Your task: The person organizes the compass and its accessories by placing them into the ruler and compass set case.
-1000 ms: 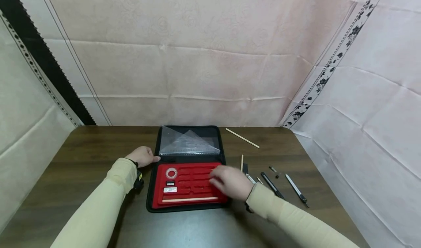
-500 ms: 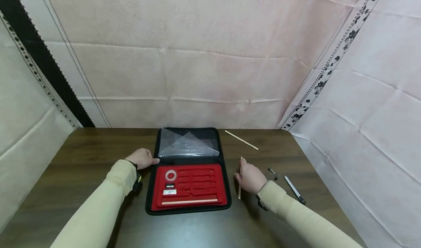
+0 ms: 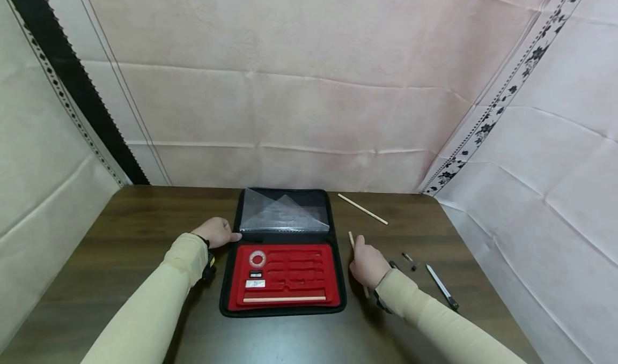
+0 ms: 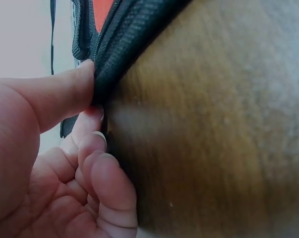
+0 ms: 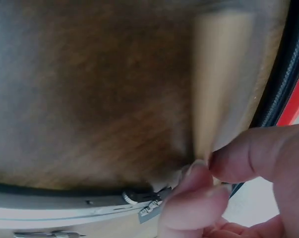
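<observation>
In the head view, my left hand [image 3: 214,232] pinched the left edge of the open case [image 3: 341,278] on the tabletop [image 3: 145,208], presumably to steady it. Well apart, my right hand [image 3: 369,265] held a pale stick [image 3: 351,239] right of the case, between its ends. A second stick [image 3: 285,299] lay in the tray [image 3: 236,262], seemingly in a slot suited to its length.

In the left wrist view, my thumb pressed the zipped edge against my forefinger, other fingers curled.

In the right wrist view, thumb and fingertips gripped the stick; blur hid whether it touched the tabletop.

Red tray [image 3: 237,291], black case [image 3: 285,238]; brown-grained table [image 3: 145,219]
</observation>
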Motion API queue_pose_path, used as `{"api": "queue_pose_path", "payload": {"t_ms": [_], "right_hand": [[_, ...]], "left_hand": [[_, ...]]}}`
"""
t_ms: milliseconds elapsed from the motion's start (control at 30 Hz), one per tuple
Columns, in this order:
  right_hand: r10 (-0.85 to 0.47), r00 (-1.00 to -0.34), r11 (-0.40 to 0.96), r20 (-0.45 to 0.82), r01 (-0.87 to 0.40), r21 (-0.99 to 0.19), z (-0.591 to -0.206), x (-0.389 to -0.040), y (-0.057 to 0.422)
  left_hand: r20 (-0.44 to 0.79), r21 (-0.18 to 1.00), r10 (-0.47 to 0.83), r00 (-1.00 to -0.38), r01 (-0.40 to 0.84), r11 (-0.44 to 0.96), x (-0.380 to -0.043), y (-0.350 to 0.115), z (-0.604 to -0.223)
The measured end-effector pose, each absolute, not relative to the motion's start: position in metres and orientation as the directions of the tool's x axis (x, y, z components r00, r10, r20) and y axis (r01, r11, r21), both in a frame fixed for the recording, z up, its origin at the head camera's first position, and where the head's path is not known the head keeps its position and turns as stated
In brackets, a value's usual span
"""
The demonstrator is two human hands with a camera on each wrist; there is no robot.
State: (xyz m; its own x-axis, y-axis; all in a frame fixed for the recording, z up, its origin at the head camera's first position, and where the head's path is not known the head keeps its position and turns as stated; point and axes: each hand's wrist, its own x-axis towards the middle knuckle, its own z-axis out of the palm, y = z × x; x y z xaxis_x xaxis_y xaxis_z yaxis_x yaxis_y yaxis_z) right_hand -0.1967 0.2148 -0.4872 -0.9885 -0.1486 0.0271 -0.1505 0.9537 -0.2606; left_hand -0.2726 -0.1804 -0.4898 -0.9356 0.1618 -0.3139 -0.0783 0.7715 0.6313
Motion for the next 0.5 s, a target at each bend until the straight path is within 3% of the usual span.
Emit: {"api": "queue_pose_path", "payload": {"t_ms": [233, 500], "right_hand": [[-0.112, -0.992, 0.953, -0.052, -0.093, -0.289, -0.474, -0.198, 0.217], [-0.237, -0.971, 0.94, 0.043, -0.24, -0.243, -0.454, -0.203, 0.217]], "left_hand": [[-0.32, 0.63, 0.175, -0.931, -0.071, 0.774, -0.272, -0.179, -0.49], [-0.313, 0.636, 0.153, -0.937, -0.087, 0.767, -0.273, -0.181, -0.491]]}}
